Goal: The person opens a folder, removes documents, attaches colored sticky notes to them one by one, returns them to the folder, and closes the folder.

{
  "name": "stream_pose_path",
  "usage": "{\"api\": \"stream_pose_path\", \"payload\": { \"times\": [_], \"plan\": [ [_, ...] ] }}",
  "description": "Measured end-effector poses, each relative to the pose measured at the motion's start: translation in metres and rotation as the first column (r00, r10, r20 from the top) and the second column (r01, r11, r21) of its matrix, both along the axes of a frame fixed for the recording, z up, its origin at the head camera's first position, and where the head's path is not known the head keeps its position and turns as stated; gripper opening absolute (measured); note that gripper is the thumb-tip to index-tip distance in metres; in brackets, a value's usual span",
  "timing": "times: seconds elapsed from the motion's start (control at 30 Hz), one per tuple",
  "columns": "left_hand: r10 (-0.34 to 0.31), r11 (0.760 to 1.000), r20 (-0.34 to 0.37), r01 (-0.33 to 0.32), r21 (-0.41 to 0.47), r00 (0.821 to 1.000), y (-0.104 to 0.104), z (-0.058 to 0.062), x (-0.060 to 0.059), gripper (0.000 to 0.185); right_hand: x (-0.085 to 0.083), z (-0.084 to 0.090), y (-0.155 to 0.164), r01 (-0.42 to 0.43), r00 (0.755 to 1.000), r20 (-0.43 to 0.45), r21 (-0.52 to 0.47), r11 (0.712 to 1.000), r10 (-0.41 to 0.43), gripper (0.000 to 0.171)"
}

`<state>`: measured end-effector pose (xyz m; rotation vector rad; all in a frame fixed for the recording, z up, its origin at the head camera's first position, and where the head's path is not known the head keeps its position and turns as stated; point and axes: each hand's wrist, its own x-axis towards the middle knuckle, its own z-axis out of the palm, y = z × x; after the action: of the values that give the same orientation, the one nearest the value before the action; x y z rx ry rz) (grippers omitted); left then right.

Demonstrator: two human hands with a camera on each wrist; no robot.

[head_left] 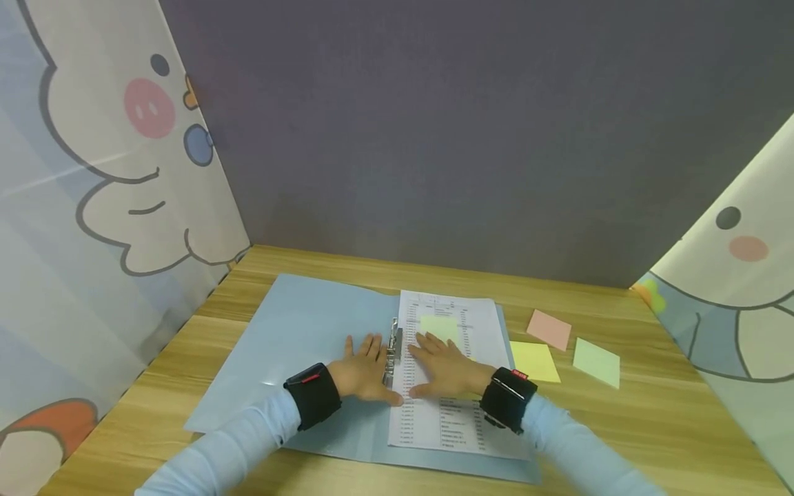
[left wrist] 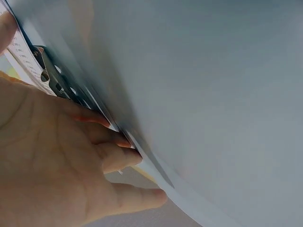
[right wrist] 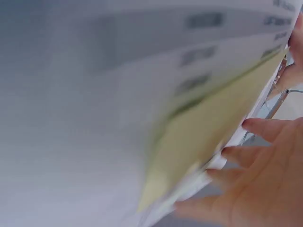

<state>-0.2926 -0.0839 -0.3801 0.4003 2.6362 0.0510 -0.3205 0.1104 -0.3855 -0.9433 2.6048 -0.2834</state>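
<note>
A light blue ring binder (head_left: pixel 322 313) lies spread open on the table, its metal clip (head_left: pixel 392 355) along the fold. Printed sheets (head_left: pixel 418 430) are stacked on its right side, with a pale green sticky note (head_left: pixel 439 325) on the top page. My left hand (head_left: pixel 362 375) rests with fingers extended on the inside of the left cover, right beside the clip, its thumb reaching to the page edge. Spread over the sheets is my right hand (head_left: pixel 451 370), fingers straight, just below that note. A yellowish sticky note (right wrist: pixel 213 120) on the page shows close to its fingers in the right wrist view.
Right of the binder, a pink sticky note (head_left: pixel 548 329), a yellow one (head_left: pixel 535 362) and a light green one (head_left: pixel 597 362) lie on the wood-grain table (head_left: pixel 670 420). A dark grey panel (head_left: pixel 434 138) stands behind, with cartoon-printed cloth (head_left: pixel 124 207) at both sides.
</note>
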Motion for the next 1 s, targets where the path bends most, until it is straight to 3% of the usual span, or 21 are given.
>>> {"api": "stream_pose_path", "payload": {
  "times": [0.23, 1.0],
  "plan": [
    [0.017, 0.999, 0.002, -0.017, 0.030, 1.000, -0.001, 0.003, 0.000, 0.106, 0.003, -0.001, 0.019, 0.089, 0.995, 0.049, 0.039, 0.995, -0.091, 0.087],
    [-0.002, 0.999, -0.009, 0.002, 0.039, 1.000, -0.002, 0.002, 0.002, 0.100, 0.012, -0.003, 0.017, 0.071, 0.996, 0.059, 0.032, 0.997, -0.073, 0.084]
  ]
}}
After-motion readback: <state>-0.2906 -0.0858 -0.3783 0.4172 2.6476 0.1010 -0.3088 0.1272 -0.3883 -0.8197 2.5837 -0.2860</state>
